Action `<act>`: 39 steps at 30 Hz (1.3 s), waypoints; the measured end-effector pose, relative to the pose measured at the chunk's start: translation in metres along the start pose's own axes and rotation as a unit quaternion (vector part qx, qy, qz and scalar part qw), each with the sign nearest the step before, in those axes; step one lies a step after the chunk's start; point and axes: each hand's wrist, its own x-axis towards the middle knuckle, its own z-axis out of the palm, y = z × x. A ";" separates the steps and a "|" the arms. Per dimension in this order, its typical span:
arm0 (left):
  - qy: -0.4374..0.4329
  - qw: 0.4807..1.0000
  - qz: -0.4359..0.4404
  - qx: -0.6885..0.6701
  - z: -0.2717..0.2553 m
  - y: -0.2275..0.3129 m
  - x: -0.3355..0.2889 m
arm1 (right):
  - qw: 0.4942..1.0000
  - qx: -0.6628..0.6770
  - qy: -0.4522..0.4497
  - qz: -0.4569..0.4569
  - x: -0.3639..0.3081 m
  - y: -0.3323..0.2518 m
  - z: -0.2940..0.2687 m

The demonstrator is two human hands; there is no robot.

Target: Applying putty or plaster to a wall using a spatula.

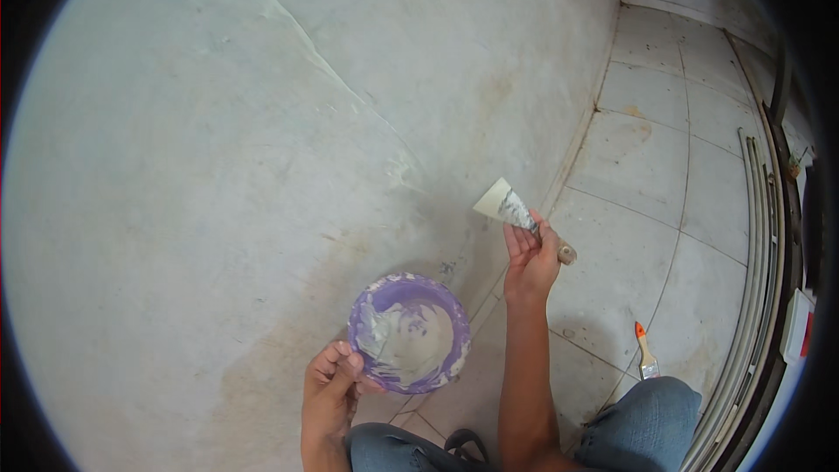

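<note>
My left hand grips the rim of a round purple bowl, thumb over the near left edge. Pale putty coats the inside of the bowl and smears its rim. To the right and higher up, my right hand is closed around the handle of a putty knife. Its flat blade points up and left toward the wall, apart from it as far as I can tell, with whitish putty and dark marks on it. The end of the handle sticks out on the right of my hand.
A pale wall fills the left, crossed by a slanting line of filler. Light floor tiles run along its foot. A paintbrush with an orange-tipped handle lies near my right knee. Long pipes lie along the right side.
</note>
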 end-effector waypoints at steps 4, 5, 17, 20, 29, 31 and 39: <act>-0.017 1.000 -0.002 0.000 0.006 0.008 -0.005 | 1.000 -0.013 -0.009 0.010 -0.010 -0.003 0.003; -0.021 1.000 0.006 0.012 0.009 0.009 -0.006 | 1.000 -0.018 -0.015 0.010 -0.010 -0.004 0.003; 0.001 0.997 0.063 -0.034 0.009 -0.011 -0.014 | 0.990 -0.037 -0.136 0.014 -0.033 -0.018 0.018; 0.001 0.996 0.080 -0.043 0.012 -0.014 -0.018 | 0.987 -0.037 -0.158 0.022 -0.037 -0.021 0.024; 0.001 0.995 0.080 -0.063 0.002 -0.023 -0.012 | 0.980 -0.020 -0.195 0.030 -0.043 -0.024 0.030; -0.004 0.994 0.081 -0.073 0.000 -0.025 -0.010 | 0.980 -0.036 -0.194 0.021 -0.044 -0.023 0.030; -0.006 0.993 0.075 -0.088 -0.007 -0.036 -0.005 | 0.978 -0.060 -0.201 0.000 -0.051 -0.020 0.030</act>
